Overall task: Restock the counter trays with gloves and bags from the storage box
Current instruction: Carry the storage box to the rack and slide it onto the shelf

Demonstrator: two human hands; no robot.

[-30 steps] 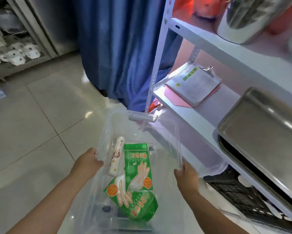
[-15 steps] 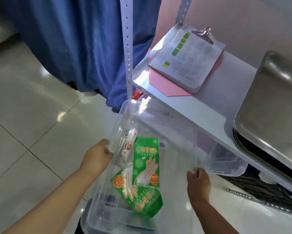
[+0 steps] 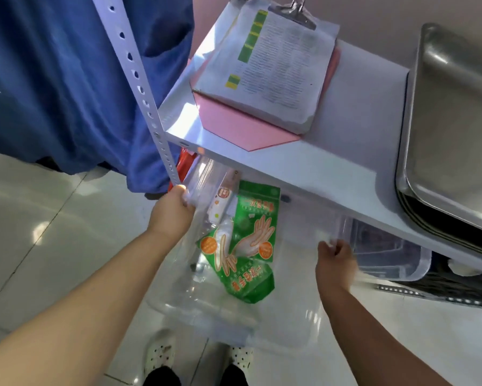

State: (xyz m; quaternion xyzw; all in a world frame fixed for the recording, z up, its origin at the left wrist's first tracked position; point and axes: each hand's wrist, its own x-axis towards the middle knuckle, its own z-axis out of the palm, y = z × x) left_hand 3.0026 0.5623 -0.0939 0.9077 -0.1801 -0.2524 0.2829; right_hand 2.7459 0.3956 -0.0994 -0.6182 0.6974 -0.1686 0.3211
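Note:
A clear plastic storage box (image 3: 290,316) hangs low in front of me, its far end under the white shelf (image 3: 304,165). My left hand (image 3: 173,213) grips its left rim and my right hand (image 3: 336,263) grips its right rim. Inside lie two green glove packets (image 3: 255,227) printed with hands, and a white roll of bags (image 3: 220,204) along the left wall. The far end of the box is hidden by the shelf.
A clipboard with papers (image 3: 270,65) on a pink folder (image 3: 234,126) lies on the shelf. Stacked steel trays (image 3: 451,129) sit at the right. A perforated upright post (image 3: 142,96) stands by my left hand. Blue curtain (image 3: 53,79) hangs left. Another clear bin (image 3: 387,254) sits under the shelf.
The box has moved forward and down, sliding partly under the shelf. Both hands have stayed on its rims. My view has tilted further down, showing my shoes.

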